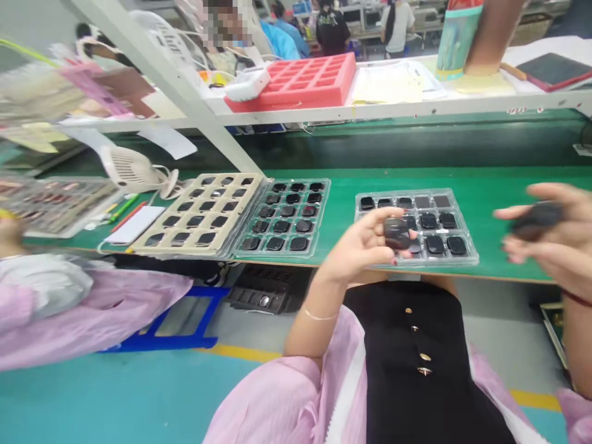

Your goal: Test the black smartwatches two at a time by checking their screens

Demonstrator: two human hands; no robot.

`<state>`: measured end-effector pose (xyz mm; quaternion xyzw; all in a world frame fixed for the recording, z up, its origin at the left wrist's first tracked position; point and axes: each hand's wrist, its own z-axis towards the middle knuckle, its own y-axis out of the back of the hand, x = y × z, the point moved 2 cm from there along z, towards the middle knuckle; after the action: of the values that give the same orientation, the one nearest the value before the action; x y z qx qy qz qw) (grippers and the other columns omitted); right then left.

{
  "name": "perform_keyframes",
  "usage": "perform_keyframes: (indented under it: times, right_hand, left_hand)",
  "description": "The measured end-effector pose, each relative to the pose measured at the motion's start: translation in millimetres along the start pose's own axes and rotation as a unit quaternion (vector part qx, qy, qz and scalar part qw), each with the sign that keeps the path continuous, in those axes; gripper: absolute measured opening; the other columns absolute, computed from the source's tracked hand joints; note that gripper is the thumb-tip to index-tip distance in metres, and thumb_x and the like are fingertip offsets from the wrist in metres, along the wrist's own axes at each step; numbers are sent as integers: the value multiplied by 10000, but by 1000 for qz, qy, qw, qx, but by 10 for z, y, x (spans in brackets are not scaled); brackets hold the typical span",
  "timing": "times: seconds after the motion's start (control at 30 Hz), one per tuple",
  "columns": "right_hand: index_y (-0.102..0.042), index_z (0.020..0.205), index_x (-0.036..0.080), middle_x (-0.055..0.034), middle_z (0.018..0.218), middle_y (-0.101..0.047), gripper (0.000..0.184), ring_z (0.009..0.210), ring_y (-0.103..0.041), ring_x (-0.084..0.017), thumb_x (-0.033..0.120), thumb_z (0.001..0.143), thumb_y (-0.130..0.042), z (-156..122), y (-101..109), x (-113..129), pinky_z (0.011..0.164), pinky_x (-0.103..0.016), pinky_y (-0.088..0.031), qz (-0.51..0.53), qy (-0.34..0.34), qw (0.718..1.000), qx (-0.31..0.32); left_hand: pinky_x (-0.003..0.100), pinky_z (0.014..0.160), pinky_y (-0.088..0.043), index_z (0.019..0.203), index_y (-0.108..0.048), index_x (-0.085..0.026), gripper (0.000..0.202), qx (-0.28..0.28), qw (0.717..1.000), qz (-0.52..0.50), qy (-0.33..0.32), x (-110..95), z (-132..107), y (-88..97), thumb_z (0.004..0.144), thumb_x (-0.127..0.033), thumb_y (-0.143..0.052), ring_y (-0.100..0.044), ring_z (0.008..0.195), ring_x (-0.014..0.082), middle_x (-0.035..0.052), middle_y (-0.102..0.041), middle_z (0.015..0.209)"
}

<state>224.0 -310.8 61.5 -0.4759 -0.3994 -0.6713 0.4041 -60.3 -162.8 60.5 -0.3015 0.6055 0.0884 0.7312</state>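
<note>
My left hand [358, 246] is closed on a dark square piece with rounded corners [396, 233], pinched between thumb and fingers above a clear plastic tray [469, 256]. That tray has rows of similar black pieces [435, 245] in its pockets. Off to the right of it, my right hand [562, 237] grips another black piece [536, 219], which is blurred, so its exact kind is hard to make out. Further left, a second clear tray [319, 213] is filled with the same sort of black squares [282, 226].
Beside the second tray lies a beige tray [185, 213] of dark pieces. A small fan [132, 168] and a white pad [137, 225] are further left, near a co-worker's sleeve [92, 302]. The shelf above bears a red compartment tray [314, 74] and a teal cup [457, 40].
</note>
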Motion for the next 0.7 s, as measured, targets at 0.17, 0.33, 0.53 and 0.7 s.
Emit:
perform_keyframes:
  times: [0.17,0.33,0.53,0.7]
  right_hand:
    - [-676,1252,304,-89,1228,-729,393,872,-748,-242,395,875,-739,517,-91,-389,670,-363,-649,73,-87,988,107]
    - [-729,1123,251,-87,1086,-775,269,707,-728,-186,404,903,-704,812,-115,-703,627,-324,-627,72,-102,984,128]
    - [-672,1240,267,-90,1203,-745,378,819,-744,-202,311,868,-722,1041,-70,-802,684,-335,-638,97,-73,978,167]
    - [-638,1267,246,-108,1207,-743,428,838,-750,-219,318,853,-718,1151,-41,-978,699,-366,-652,85,-59,982,157]
  left_hand:
    - [231,646,-540,1342,-547,-155,597,-35,997,59,34,437,700,-135,795,-297,-738,-745,831,196,130,-715,1105]
    - [189,531,-425,1132,-637,-126,332,-102,985,131,42,600,987,-185,851,-302,-647,-704,667,137,87,-722,948]
    - [195,577,-431,1162,-598,-143,432,-114,985,125,42,675,1209,-174,743,-163,-701,-686,716,129,69,-717,961]
    - [203,572,-422,1185,-595,-137,473,-126,981,141,33,730,1350,-125,717,-115,-658,-676,715,137,76,-728,945]
